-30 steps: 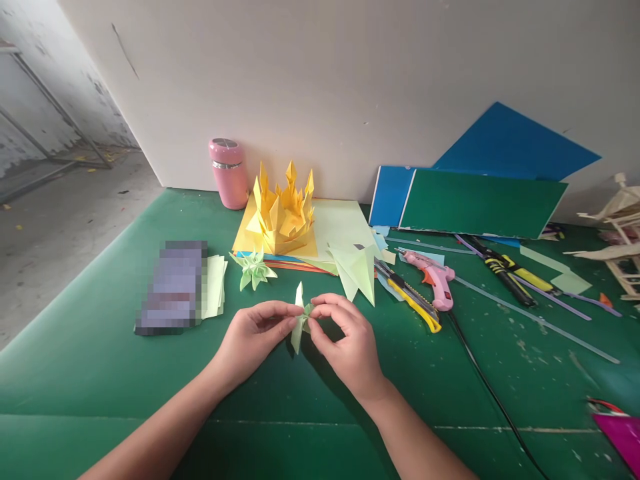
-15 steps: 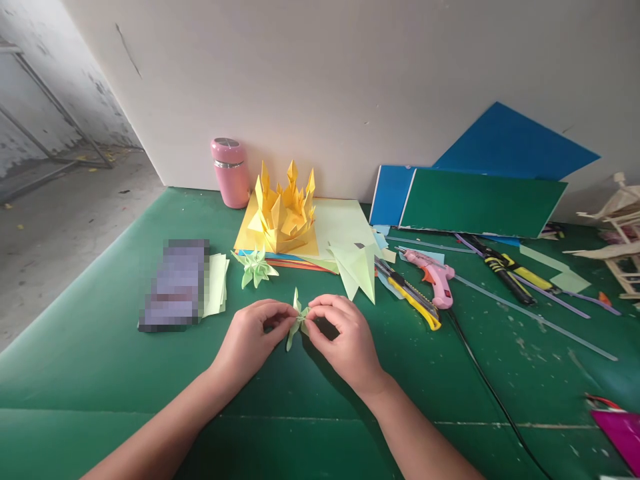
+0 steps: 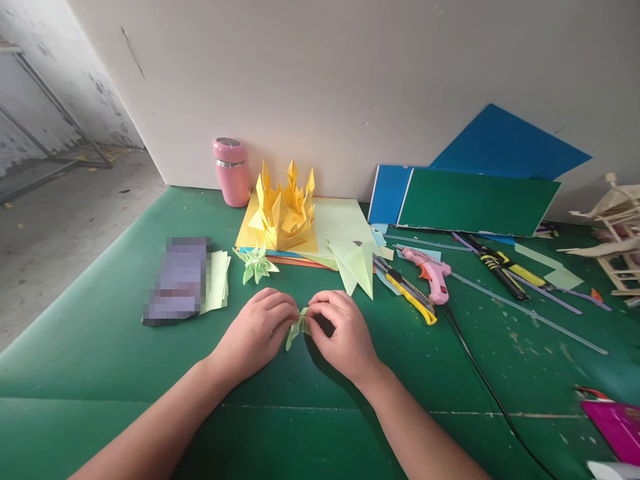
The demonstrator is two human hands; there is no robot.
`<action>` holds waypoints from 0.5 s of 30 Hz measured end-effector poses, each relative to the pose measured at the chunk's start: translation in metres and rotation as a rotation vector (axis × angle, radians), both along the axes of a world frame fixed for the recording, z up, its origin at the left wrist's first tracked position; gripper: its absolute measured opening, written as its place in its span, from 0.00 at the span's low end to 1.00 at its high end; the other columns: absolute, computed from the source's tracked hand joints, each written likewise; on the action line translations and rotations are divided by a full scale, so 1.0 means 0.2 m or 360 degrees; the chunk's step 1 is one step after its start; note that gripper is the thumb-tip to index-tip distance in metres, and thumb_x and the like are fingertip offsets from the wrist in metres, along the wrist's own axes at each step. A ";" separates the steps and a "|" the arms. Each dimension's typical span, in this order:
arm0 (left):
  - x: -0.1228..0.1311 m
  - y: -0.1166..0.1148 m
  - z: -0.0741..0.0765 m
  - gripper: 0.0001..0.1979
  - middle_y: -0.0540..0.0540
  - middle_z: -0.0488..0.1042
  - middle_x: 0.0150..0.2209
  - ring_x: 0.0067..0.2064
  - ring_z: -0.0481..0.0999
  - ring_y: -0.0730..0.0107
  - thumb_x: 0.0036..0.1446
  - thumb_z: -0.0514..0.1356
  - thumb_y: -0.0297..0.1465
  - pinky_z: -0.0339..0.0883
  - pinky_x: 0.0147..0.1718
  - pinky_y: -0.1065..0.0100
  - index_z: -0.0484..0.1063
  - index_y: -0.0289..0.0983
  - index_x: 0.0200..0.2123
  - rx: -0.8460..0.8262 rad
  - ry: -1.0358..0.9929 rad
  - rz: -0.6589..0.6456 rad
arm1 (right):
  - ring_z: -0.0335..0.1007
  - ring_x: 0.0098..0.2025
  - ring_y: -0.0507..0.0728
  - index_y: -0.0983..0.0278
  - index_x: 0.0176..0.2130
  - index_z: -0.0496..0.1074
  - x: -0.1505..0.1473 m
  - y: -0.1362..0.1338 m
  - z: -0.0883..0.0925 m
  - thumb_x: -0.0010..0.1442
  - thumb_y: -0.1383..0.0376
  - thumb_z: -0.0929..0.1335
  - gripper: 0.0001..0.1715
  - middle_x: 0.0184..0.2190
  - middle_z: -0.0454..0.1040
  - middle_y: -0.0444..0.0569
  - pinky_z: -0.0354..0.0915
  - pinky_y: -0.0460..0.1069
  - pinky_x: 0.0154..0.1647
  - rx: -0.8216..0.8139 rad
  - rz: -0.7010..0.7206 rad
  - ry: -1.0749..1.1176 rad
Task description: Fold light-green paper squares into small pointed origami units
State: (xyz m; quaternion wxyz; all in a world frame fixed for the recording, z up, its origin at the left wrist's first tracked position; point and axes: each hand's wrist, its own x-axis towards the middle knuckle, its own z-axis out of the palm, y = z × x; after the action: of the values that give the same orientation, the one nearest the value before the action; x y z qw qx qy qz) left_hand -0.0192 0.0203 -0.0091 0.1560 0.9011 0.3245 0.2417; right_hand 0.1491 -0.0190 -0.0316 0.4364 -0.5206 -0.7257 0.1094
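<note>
One flower (image 3: pixel 257 265) looks finished near the crown (image 3: pixel 286 223); farther out, left hand (image 3: pixel 257 330) and right hand (image 3: pixel 345 337) pinch a second flower (image 3: pixel 293 335), seemingly unfinished.

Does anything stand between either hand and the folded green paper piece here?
Nothing visible does: the left hand and right hand both have fingertips at the folded green paper piece. The green paper flower lies beyond, apart.
</note>
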 end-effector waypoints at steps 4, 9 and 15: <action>0.01 -0.02 0.01 0.05 0.45 0.74 0.35 0.38 0.71 0.62 0.58 0.56 0.32 0.68 0.40 0.59 0.69 0.38 0.31 -0.0117 -0.0027 0.0064 | 0.67 0.36 0.58 0.62 0.27 0.70 0.00 0.00 0.00 0.55 0.72 0.65 0.08 0.31 0.73 0.49 0.67 0.53 0.37 -0.0020 0.0001 -0.0021; 0.02 -0.04 0.02 0.02 0.45 0.71 0.34 0.36 0.71 0.63 0.51 0.59 0.29 0.69 0.37 0.62 0.67 0.37 0.30 -0.0206 -0.0040 0.0107 | 0.67 0.36 0.58 0.62 0.27 0.70 -0.01 0.00 0.00 0.55 0.73 0.65 0.08 0.30 0.72 0.49 0.66 0.52 0.37 -0.0035 0.0005 -0.0024; 0.02 -0.02 0.00 0.06 0.48 0.71 0.30 0.33 0.71 0.67 0.51 0.53 0.23 0.69 0.33 0.66 0.68 0.38 0.29 -0.0293 -0.0085 0.0198 | 0.66 0.36 0.58 0.63 0.28 0.70 0.00 0.00 0.00 0.56 0.72 0.64 0.08 0.31 0.73 0.50 0.66 0.53 0.37 -0.0045 0.0019 -0.0016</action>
State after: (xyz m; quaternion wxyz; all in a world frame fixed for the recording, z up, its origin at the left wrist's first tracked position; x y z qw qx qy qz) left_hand -0.0153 0.0155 -0.0082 0.2313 0.8543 0.3964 0.2440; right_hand 0.1488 -0.0191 -0.0319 0.4247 -0.5229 -0.7293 0.1197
